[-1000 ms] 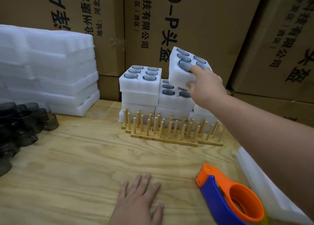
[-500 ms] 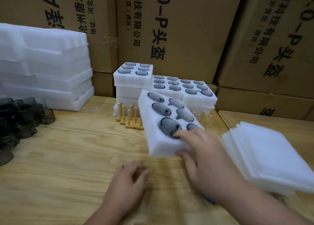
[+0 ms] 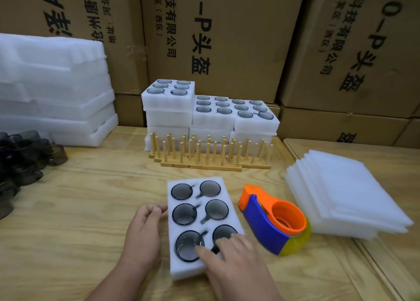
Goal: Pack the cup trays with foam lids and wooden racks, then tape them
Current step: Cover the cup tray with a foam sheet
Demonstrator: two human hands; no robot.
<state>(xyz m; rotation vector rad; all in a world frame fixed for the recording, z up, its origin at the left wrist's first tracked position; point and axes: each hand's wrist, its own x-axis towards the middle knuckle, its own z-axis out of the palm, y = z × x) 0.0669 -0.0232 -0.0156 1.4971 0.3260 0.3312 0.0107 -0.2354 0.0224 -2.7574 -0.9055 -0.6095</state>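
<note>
A white foam cup tray [image 3: 198, 200] holding several dark smoky cups lies flat on the wooden table in front of me. My right hand [image 3: 236, 262] rests on its near end, fingers over the two closest cups. My left hand [image 3: 145, 228] touches the tray's left edge with curled fingers. An orange and blue tape dispenser [image 3: 272, 221] lies just right of the tray. Thin foam lids [image 3: 345, 194] are stacked at the right. Wooden peg racks [image 3: 211, 155] stand behind, in front of more filled foam trays [image 3: 211, 112].
Thick foam pieces [image 3: 52, 91] are piled at the back left. Loose dark cups [image 3: 20, 162] crowd the left table edge. Cardboard boxes [image 3: 238, 39] form a wall behind. A seam between two table tops runs along the right.
The tray came off the back stack, was carried toward me tilted, and now lies flat on the table. My left hand moved from the table top to the tray's left edge.
</note>
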